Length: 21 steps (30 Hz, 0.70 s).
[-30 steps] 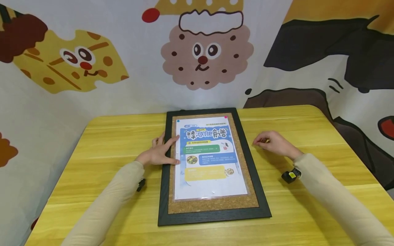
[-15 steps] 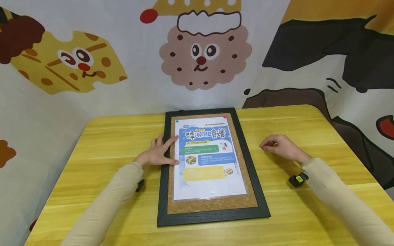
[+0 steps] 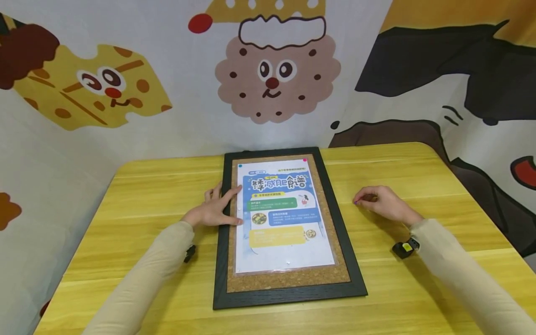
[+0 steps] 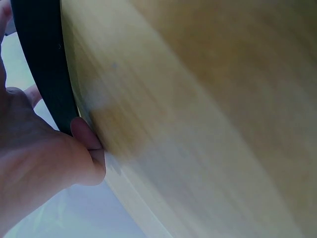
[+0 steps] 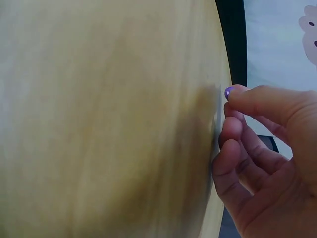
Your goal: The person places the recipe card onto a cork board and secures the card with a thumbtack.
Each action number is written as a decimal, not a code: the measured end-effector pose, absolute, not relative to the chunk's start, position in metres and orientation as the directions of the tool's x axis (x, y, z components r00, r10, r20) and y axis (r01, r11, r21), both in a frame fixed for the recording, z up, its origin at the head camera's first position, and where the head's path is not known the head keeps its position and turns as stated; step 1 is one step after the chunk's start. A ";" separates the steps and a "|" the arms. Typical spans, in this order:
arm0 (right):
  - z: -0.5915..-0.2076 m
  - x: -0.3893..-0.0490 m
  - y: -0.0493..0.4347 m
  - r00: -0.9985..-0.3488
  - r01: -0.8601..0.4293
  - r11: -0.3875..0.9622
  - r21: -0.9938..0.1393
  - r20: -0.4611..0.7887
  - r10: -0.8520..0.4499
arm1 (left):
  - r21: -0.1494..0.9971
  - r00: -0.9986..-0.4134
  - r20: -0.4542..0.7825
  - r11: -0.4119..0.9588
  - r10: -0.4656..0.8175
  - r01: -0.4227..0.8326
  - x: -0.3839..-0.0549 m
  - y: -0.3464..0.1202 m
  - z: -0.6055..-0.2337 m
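A cork board with a black frame [image 3: 289,298] lies on the table. On its cork sits a clear-covered printed sheet [image 3: 289,255], with a blue push pin [image 3: 240,165] at the top left corner and a pink push pin [image 3: 304,160] at the top right. My left hand [image 3: 209,211] rests across the frame's left side, thumb and index finger spread onto the sheet's edge, the other fingers outside the frame. To the right of the board, my right hand [image 3: 387,204] pinches a small purple push pin [image 5: 229,93] between thumb and index finger; its point is hidden.
The yellow wood-grain table [image 3: 159,274] meets a wall with a cartoon-printed covering [image 3: 188,125] at the back. The board's far end reaches that wall. A black wrist camera [image 3: 403,249] hangs below the right sleeve.
My right hand has moved slightly right, away from the board, and the purple push pin now shows at its fingertips. The left hand stays on the board; the view has shifted a little.
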State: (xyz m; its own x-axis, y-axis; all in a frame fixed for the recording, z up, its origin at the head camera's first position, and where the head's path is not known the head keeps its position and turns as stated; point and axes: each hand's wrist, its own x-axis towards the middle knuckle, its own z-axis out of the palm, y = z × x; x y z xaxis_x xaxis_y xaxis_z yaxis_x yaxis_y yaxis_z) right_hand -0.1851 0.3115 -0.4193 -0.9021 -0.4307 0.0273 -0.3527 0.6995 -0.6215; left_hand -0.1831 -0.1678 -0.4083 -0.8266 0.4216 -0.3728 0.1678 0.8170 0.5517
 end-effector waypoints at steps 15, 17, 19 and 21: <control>-0.420 -0.178 0.300 -0.904 -0.337 0.647 -0.684 0.043 -0.426 | 0.550 -0.825 -0.380 0.819 0.418 0.161 -0.183 -0.167 -0.407; -0.420 -0.177 0.297 -0.904 -0.328 0.641 -0.694 0.034 -0.427 | 0.548 -0.824 -0.382 0.820 0.418 0.162 -0.183 -0.167 -0.407; -0.420 -0.177 0.295 -0.904 -0.320 0.634 -0.704 0.027 -0.427 | 0.548 -0.824 -0.383 0.821 0.417 0.160 -0.183 -0.167 -0.407; -0.420 -0.176 0.293 -0.904 -0.318 0.630 -0.708 0.024 -0.428 | 0.548 -0.823 -0.384 0.821 0.418 0.162 -0.183 -0.167 -0.407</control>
State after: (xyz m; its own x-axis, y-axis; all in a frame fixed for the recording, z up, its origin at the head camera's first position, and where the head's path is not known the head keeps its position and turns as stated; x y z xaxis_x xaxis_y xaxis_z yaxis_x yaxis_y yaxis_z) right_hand -0.1762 0.2932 -0.4200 -0.9035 -0.4278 0.0244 -0.3176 0.6305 -0.7083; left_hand -0.1835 -0.1674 -0.4073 -0.8233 0.4183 -0.3836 0.1618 0.8208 0.5478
